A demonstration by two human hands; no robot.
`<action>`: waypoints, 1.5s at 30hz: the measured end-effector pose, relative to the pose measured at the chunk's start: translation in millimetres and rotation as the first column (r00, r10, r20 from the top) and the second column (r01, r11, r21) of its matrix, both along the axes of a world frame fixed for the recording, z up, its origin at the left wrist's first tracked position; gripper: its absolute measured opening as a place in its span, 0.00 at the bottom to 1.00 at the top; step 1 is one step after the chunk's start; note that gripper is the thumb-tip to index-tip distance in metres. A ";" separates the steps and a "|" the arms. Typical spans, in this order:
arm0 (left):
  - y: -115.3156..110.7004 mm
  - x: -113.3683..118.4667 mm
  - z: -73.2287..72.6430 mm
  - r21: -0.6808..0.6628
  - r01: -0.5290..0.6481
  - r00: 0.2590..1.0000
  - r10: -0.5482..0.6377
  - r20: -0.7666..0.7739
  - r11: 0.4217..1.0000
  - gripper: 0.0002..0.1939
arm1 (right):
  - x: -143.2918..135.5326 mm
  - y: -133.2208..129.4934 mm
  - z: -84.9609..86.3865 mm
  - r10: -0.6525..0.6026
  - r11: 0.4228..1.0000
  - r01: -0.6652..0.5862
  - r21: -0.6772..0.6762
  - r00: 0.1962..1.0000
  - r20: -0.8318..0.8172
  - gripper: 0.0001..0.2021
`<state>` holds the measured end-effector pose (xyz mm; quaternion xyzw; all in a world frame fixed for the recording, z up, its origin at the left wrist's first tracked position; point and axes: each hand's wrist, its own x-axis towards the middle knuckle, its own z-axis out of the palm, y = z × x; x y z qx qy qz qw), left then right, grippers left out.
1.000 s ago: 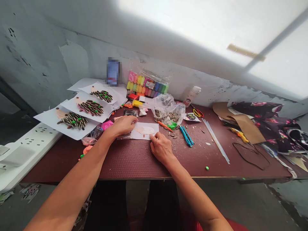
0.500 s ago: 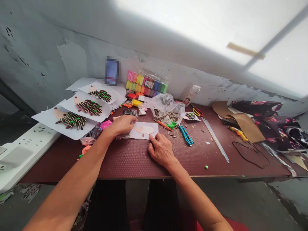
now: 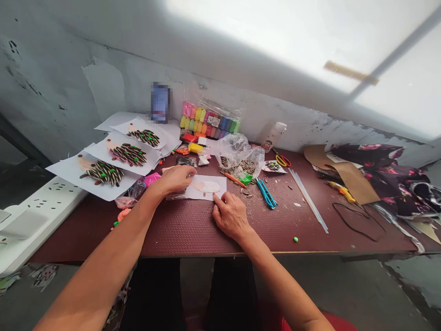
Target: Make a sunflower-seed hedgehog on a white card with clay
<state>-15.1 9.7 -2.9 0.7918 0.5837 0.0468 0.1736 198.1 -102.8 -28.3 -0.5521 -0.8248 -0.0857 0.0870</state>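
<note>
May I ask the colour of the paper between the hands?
The paper is white; see the head view.

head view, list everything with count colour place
clay-topped paper card: 1, white, front centre
seed-decorated large sheets: 3, white, left
wrapped clay pack: 1, multicoloured, back
plastic seed bag: 1, clear, centre
slim tool: 1, orange, centre
box cutter: 1, teal, centre right
scissors: 1, yellow and red, right
cylindrical bottle: 1, white, back
plastic sticks: several, translucent, right
glue gun: 1, yellow, right
floral cloth heap: 1, dark, right
power strip: 1, white, left
textured tabletop: 1, maroon, beneath
left hand: 1, bare, card's left
right hand: 1, bare, card's right
</note>
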 end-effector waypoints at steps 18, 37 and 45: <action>-1.9 1.5 3.5 -0.002 -0.002 1.000 0.002 -0.009 1.000 0.24 | -2.1 3.0 6.7 -0.038 0.999 0.037 -0.024 0.999 -0.035 0.15; -4.8 -0.4 8.0 -0.006 0.045 0.998 -0.045 -0.047 0.999 0.25 | 6.7 11.8 -4.5 -0.111 0.993 0.093 -0.070 0.942 -0.316 0.17; -3.1 -4.4 8.4 -0.029 0.102 0.990 -0.104 -0.090 0.994 0.32 | 4.1 12.2 -1.3 -0.105 0.993 0.090 -0.077 0.968 -0.229 0.15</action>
